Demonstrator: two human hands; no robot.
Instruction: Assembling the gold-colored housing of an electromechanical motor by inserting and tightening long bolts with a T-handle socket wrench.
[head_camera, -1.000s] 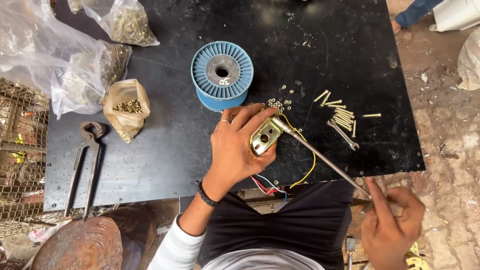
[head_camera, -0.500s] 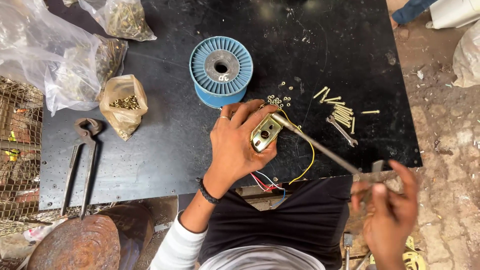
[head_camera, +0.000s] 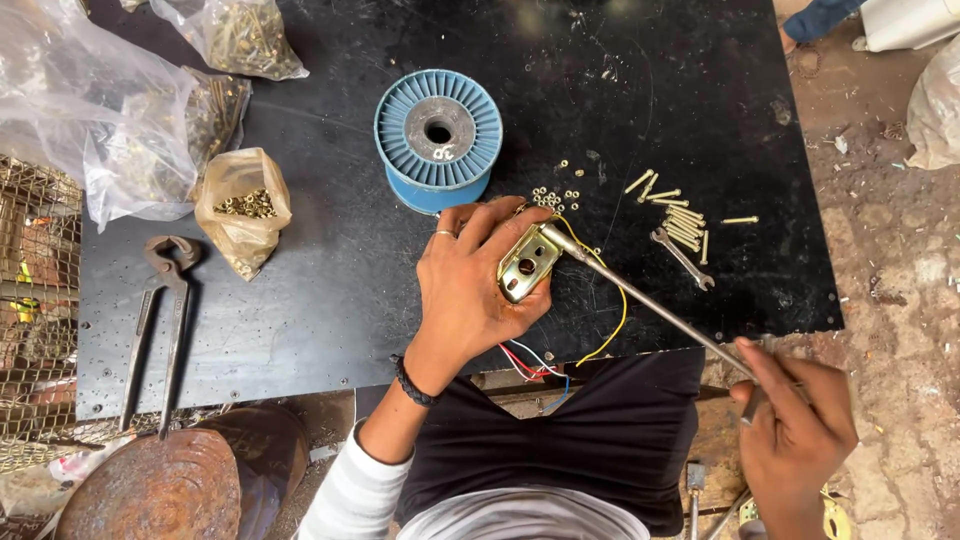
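Black and scuffed, the work board (head_camera: 330, 300) lies over dusty ground with the person seated at its near edge. At the centre, the left hand (head_camera: 470, 290) is closed around a small brass-coloured metal fitting (head_camera: 527, 264), thumb and fingers clamped on its sides, with red, blue and yellow wires (head_camera: 600, 320) trailing from it toward six o'clock. At four o'clock from it, the right hand (head_camera: 795, 430) grips the handle end of a long screwdriver (head_camera: 650, 300), fingers wrapped shut, its tip set against the fitting's top. Just past the fitting at twelve o'clock sit scattered small nuts (head_camera: 555, 197), and beyond them a blue wire spool (head_camera: 438, 135). At two o'clock lie brass bolts (head_camera: 680, 215) beside a small spanner (head_camera: 682, 258). Out at nine o'clock stands an open bag of nuts (head_camera: 240, 205), then pincers (head_camera: 160, 320), with larger clear bags (head_camera: 110, 130) at ten o'clock.
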